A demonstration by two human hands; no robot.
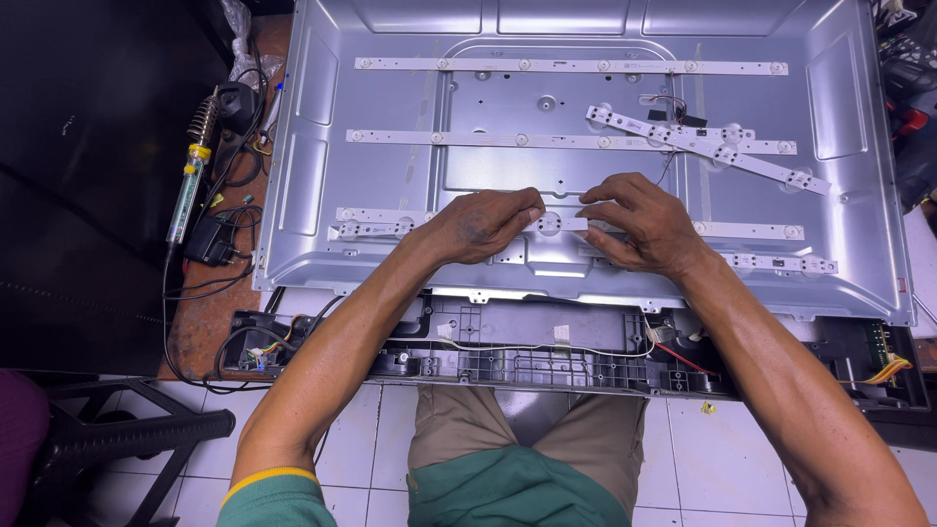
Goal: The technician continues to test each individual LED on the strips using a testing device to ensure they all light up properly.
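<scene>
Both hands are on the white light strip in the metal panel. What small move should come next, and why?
Probably press the strip flat along its row. The left hand and right hand pinch it near the middle, and its left end seems slightly off the strip under it.

Back panel point(390, 176): pressed sheet metal, silver-grey, smooth, soft satin sheen with pale reflections along the stamped ribs. Light strips point(576, 65): thin, white, matt, with small glossy domed lenses; one loose strip point(708, 148) lies at a slant, same finish. Lower frame point(547, 361): moulded dark grey plastic, matt, ribbed. Surface point(200, 322): brown, worn, dull, looks like wood. Soldering iron point(190, 185): translucent greenish plastic handle, coiled metal stand spring. Floor point(371, 439): white glazed tiles, slightly glossy. Shorts point(459, 420): khaki cloth, matt. Shirt point(508, 493): green knit cloth.
</scene>
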